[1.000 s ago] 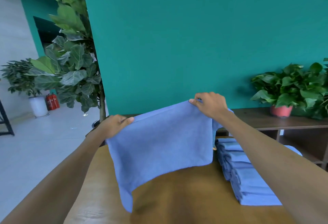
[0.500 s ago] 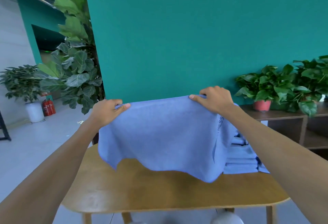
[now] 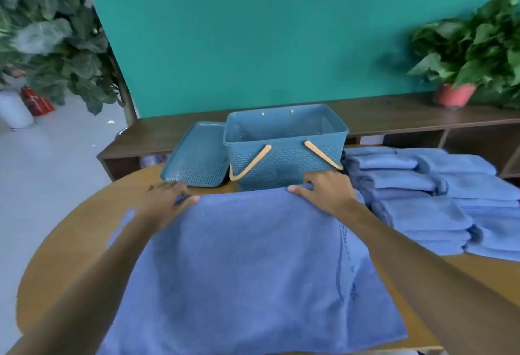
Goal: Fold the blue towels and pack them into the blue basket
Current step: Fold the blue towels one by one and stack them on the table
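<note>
Terry towel (image 3: 239, 264): soft blue cloth spread flat on the wooden table (image 3: 70, 242), its far edge running left to right.
Left hand (image 3: 166, 202): pinches the far left corner.
Right hand (image 3: 326, 191): pinches the far edge.
Beyond the fingertips: woven-pattern plastic blue basket (image 3: 284, 143), tan handles down.
Right of the fingers: folded towels (image 3: 422, 194) in stacks.

Counter (image 3: 73, 231): round, wooden, light brown top. Towel (image 3: 239, 264) spread flat over the near middle, near edge at the counter's front rim. Basket (image 3: 284, 152) stands upright at the far middle, tan handles folded down against its near wall. Lid (image 3: 197, 155) lies just left of the basket, touching it. Folded towels (image 3: 422, 197) in stacks on the right side, nearest stack just beside the basket.
</note>
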